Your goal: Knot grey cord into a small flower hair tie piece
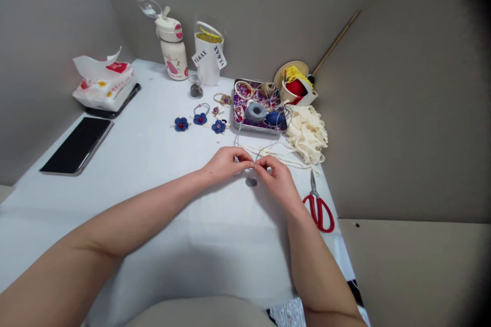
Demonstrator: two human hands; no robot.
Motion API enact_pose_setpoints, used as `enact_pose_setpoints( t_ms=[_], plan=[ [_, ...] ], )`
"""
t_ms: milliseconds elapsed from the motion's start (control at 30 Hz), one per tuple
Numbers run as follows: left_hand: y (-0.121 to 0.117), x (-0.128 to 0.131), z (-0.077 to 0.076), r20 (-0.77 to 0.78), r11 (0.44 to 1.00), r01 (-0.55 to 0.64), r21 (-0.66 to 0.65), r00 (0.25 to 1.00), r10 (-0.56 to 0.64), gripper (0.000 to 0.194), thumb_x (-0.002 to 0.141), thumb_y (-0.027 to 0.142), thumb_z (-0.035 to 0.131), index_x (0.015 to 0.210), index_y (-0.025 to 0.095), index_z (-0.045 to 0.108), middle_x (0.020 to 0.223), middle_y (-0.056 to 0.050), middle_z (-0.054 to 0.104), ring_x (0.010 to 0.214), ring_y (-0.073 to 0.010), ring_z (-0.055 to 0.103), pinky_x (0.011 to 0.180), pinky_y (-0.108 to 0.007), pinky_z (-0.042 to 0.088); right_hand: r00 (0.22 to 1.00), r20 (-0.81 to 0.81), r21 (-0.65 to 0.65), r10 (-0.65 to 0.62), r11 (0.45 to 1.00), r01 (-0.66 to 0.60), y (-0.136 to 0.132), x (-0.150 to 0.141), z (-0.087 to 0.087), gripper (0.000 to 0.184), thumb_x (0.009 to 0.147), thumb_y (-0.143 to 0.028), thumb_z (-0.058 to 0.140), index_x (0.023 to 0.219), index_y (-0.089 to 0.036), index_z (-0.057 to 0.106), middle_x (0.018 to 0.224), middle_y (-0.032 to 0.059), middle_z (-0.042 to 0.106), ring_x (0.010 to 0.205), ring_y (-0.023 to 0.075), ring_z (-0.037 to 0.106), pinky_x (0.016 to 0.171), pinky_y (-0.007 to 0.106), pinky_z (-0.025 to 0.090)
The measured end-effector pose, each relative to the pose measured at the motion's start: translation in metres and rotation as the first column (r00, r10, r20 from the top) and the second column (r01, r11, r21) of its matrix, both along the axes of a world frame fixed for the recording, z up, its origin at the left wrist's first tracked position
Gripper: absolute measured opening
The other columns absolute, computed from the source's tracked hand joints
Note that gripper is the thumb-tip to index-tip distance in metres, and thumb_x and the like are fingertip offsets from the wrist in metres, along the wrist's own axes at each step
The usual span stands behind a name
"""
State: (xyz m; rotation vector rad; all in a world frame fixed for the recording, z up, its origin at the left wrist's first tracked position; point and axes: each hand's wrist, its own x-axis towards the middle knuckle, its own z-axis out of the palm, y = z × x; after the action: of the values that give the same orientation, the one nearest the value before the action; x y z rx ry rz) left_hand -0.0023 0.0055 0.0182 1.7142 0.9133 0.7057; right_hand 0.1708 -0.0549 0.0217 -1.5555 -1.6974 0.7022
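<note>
My left hand (232, 162) and my right hand (273, 173) meet over the table, fingertips pinched together on a thin grey cord (264, 150). The cord runs up from my fingers towards a metal tray (261, 131), where a grey cord spool (255, 112) and a blue one (274, 119) sit among purple and red beads. Just below my fingertips is a small dark grey round piece (251, 182); whether it is tied to the cord I cannot tell. Red-handled scissors (318, 209) lie beside my right forearm.
Blue flower pieces (200, 118) lie left of the tray, cream lace (308, 134) at its right. Behind stand a bottle (173, 56), a white container (208, 64) and a cup of yarn (294, 88). A phone (76, 145) and tissue pack (109, 84) lie left. Walls enclose the table.
</note>
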Motion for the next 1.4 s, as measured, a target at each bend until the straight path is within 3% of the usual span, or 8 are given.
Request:
enact_pose_setpoints(
  t_ms=[467,700,800,900,1067,1167,1267,1400],
  plan=[
    [-0.001,0.0,0.001,0.108,0.964,-0.046,-0.26,0.991,0.077,0.022,0.07,0.033,0.068,0.077,0.012,0.072,0.072,-0.005,0.067,0.064,-0.0128,0.054,0.061,-0.026,0.04,0.987,-0.142,-0.063,-0.074,0.996,0.066,0.002,-0.004,-0.004,0.02,0.08,-0.036,0.058,0.078,-0.017,0.066,0.075,0.0013,0.063,0.072,0.0151,0.054,0.071,0.029,0.042],
    [0.001,0.0,-0.004,0.14,0.953,-0.044,-0.301,0.986,0.09,0.022,0.067,0.032,0.07,0.076,0.012,0.073,0.073,-0.006,0.068,0.065,-0.0137,0.055,0.062,-0.027,0.039,0.982,-0.174,-0.084,-0.079,0.994,0.065,0.001,-0.006,-0.006,0.02,0.08,-0.036,0.059,0.077,-0.017,0.066,0.073,0.0008,0.062,0.069,0.0148,0.053,0.07,0.029,0.042],
    [0.001,0.001,-0.005,0.197,0.932,-0.072,-0.357,0.969,0.15,0.02,0.065,0.032,0.073,0.073,0.014,0.073,0.073,-0.006,0.069,0.066,-0.0149,0.056,0.064,-0.029,0.041,0.978,-0.19,-0.071,-0.084,0.995,0.071,0.002,-0.005,-0.002,0.023,0.08,-0.038,0.06,0.083,-0.017,0.068,0.081,0.0031,0.066,0.076,0.0166,0.057,0.075,0.031,0.044],
    [0.003,0.001,-0.007,0.259,0.895,-0.092,-0.436,0.94,0.222,0.018,0.062,0.03,0.075,0.07,0.014,0.073,0.074,-0.008,0.069,0.069,-0.0161,0.058,0.069,-0.03,0.043,0.972,-0.17,-0.017,-0.161,0.987,0.161,-0.002,0.005,0.007,0.027,0.08,-0.039,0.061,0.096,-0.018,0.068,0.096,0.0061,0.068,0.09,0.0189,0.059,0.086,0.034,0.043],
    [0.009,0.0,-0.013,0.282,0.856,-0.11,-0.505,0.917,0.284,0.02,0.059,0.03,0.078,0.07,0.014,0.073,0.079,-0.01,0.07,0.072,-0.0172,0.059,0.07,-0.031,0.043,0.941,0.097,0.077,-0.325,0.945,0.319,-0.033,0.043,0.018,0.03,0.084,-0.042,0.056,0.101,-0.02,0.066,0.103,0.0073,0.066,0.088,0.0189,0.059,0.083,0.034,0.045],
    [0.011,-0.001,-0.015,0.306,0.857,-0.104,-0.504,0.907,0.29,0.02,0.06,0.03,0.077,0.071,0.014,0.072,0.082,-0.01,0.07,0.076,-0.0175,0.059,0.073,-0.031,0.044,0.803,0.404,0.091,-0.439,0.892,0.442,-0.066,0.067,0.009,0.034,0.085,-0.042,0.053,0.104,-0.016,0.066,0.103,0.0113,0.063,0.086,0.0224,0.059,0.08,0.036,0.046],
    [0.011,0.0,-0.016,0.334,0.851,-0.104,-0.515,0.89,0.311,0.019,0.06,0.029,0.077,0.07,0.014,0.072,0.084,-0.01,0.07,0.077,-0.0175,0.06,0.076,-0.032,0.044,0.614,0.664,0.063,-0.428,0.849,0.524,-0.096,0.083,-0.007,0.037,0.085,-0.04,0.052,0.104,-0.011,0.066,0.098,0.0167,0.062,0.093,0.0292,0.058,0.086,0.041,0.043],
    [0.011,0.0,-0.016,0.332,0.85,-0.115,-0.514,0.887,0.321,0.019,0.06,0.029,0.077,0.07,0.014,0.072,0.083,-0.009,0.07,0.076,-0.0162,0.059,0.074,-0.031,0.043,0.542,0.758,-0.073,-0.362,0.779,0.623,-0.115,0.091,-0.02,0.041,0.086,-0.039,0.053,0.11,-0.008,0.062,0.096,0.0181,0.063,0.092,0.0297,0.059,0.08,0.037,0.043]
  ],
)
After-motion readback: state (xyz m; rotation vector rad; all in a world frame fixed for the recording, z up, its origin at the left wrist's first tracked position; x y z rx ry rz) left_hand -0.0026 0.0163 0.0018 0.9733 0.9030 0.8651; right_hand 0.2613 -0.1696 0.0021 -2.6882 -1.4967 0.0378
